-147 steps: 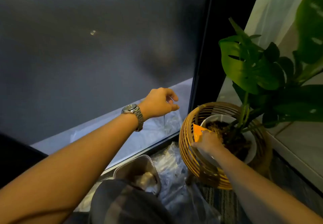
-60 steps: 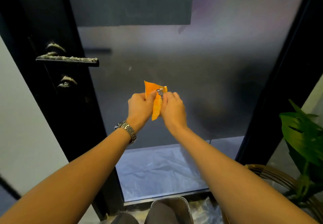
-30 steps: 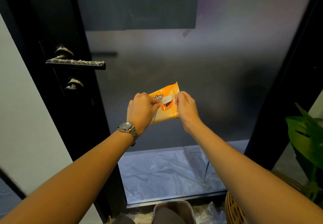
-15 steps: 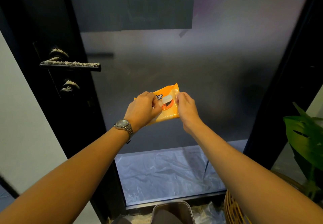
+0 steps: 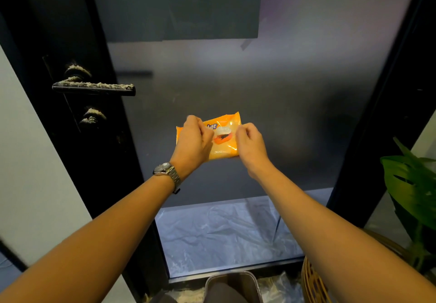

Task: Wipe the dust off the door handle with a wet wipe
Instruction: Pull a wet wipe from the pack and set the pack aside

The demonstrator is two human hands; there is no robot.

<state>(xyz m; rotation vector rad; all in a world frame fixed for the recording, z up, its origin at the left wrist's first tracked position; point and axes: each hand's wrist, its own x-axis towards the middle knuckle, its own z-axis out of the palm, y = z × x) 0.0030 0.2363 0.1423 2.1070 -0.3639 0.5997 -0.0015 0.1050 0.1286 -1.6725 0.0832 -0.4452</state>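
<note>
An orange wet-wipe pack [image 5: 224, 146] is held in front of the glass door at chest height. My left hand [image 5: 193, 142], with a watch on its wrist, grips the pack's left side. My right hand [image 5: 250, 146] pinches its right edge, fingers curled near the white flap at the pack's middle. The black lever door handle [image 5: 94, 87] sticks out of the dark door frame at upper left, its top coated in pale dust. A dusty rosette above it and a dusty lock knob [image 5: 92, 116] below it sit on the same frame.
The frosted glass door panel [image 5: 259, 78] fills the middle. A green leafy plant [image 5: 410, 184] in a wicker basket [image 5: 311, 281] stands at lower right. A plastic container [image 5: 233, 286] sits on plastic sheeting at the door's foot. A pale wall [image 5: 28, 172] lies left.
Earlier my right hand took the pack from the plant basket and I turned to the door. In the last second both hands lowered slightly with the pack; my right fingers stay by the flap.
</note>
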